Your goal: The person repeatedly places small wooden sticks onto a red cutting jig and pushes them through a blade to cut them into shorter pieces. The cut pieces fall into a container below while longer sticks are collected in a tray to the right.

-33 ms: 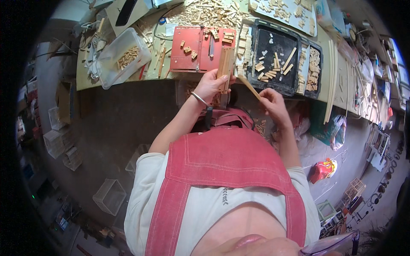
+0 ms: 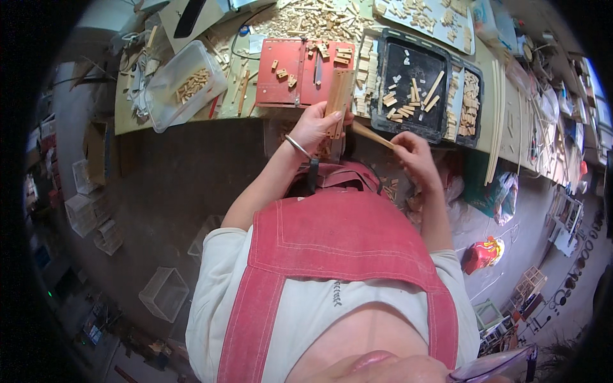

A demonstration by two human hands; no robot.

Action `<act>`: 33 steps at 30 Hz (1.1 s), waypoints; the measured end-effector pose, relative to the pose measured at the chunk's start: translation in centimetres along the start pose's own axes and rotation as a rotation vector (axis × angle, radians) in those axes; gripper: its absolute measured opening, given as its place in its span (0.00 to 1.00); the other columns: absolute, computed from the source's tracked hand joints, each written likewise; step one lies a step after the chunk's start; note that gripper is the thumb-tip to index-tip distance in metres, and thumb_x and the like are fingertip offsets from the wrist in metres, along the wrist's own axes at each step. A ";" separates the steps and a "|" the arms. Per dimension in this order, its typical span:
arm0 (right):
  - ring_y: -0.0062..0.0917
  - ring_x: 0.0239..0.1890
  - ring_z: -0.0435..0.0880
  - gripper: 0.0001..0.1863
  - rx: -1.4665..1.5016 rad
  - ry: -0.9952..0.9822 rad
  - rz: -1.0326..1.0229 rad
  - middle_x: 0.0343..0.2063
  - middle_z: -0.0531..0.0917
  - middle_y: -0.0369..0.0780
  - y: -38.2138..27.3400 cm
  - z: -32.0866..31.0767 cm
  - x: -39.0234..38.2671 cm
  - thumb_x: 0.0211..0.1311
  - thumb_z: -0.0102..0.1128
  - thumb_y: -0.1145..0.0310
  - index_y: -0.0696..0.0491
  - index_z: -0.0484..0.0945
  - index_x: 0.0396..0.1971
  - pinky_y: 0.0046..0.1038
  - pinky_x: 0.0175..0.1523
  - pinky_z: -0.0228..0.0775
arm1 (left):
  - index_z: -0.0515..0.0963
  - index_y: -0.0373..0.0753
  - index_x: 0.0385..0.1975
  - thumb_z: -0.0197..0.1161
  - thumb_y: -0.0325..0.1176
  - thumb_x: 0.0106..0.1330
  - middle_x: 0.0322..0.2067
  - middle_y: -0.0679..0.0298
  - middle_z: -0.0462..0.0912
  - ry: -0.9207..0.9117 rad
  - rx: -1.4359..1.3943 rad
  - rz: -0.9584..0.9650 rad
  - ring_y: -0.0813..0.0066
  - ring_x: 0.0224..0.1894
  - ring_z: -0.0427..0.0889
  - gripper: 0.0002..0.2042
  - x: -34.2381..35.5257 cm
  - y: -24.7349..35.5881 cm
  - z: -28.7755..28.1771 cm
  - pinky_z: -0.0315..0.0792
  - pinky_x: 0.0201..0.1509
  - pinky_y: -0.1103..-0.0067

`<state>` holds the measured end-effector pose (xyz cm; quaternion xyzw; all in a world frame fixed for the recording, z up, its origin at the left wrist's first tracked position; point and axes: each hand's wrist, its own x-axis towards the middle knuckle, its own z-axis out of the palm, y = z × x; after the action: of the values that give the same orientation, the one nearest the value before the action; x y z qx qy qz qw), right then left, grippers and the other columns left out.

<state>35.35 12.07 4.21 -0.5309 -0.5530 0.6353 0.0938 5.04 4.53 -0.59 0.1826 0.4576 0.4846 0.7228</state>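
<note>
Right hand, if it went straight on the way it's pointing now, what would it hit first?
Beyond the strip it holds, the right hand would probably meet the left hand gripping the wood piece, though depth is unclear.

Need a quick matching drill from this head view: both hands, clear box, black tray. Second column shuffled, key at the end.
1. Left hand
2. Right hand
3. Clear box
4. Black tray

A. On the table, right of the red panel
B. Gripping a wide wooden piece
C. Near the table's left end, left of the red panel
D. Holding a thin wooden strip by one end

Pairs: 1-B, 2-D, 3-C, 4-A
</note>
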 end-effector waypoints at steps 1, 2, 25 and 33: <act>0.09 0.24 0.77 0.07 0.000 -0.022 -0.082 0.26 0.83 0.29 0.9 -1.0 0.4 0.70 0.68 0.69 0.56 0.87 0.42 0.17 0.28 0.67 | 0.79 0.34 0.62 0.62 0.36 0.83 0.53 0.59 0.89 -0.037 0.080 0.012 0.69 0.60 0.87 0.15 -0.1 0.9 -0.3 0.86 0.55 0.70; 0.09 0.22 0.76 0.07 0.061 -0.016 -0.044 0.25 0.82 0.29 -1.0 -1.3 -0.1 0.69 0.69 0.69 0.56 0.87 0.41 0.17 0.26 0.65 | 0.79 0.34 0.60 0.63 0.37 0.82 0.53 0.59 0.89 -0.073 0.101 -0.020 0.69 0.59 0.87 0.16 -0.1 1.3 -0.6 0.84 0.56 0.70; 0.18 0.24 0.86 0.11 0.373 -0.102 0.180 0.29 0.86 0.35 -3.6 4.2 5.3 0.68 0.77 0.68 0.55 0.82 0.41 0.21 0.22 0.79 | 0.78 0.31 0.61 0.70 0.32 0.77 0.49 0.55 0.91 -0.389 0.159 -0.372 0.66 0.52 0.92 0.19 0.4 -0.1 -2.6 0.86 0.60 0.69; 0.15 0.23 0.82 0.17 0.432 -0.173 0.108 0.28 0.83 0.31 -3.4 4.6 5.4 0.68 0.79 0.62 0.54 0.83 0.48 0.18 0.21 0.70 | 0.78 0.28 0.55 0.71 0.25 0.73 0.43 0.52 0.92 -0.383 0.191 -0.342 0.64 0.45 0.94 0.15 0.8 0.0 -3.4 0.89 0.52 0.70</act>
<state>27.93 14.36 3.06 -0.4708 -0.3810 0.7861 0.1235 2.29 4.57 -2.71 0.2585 0.3803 0.2669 0.8470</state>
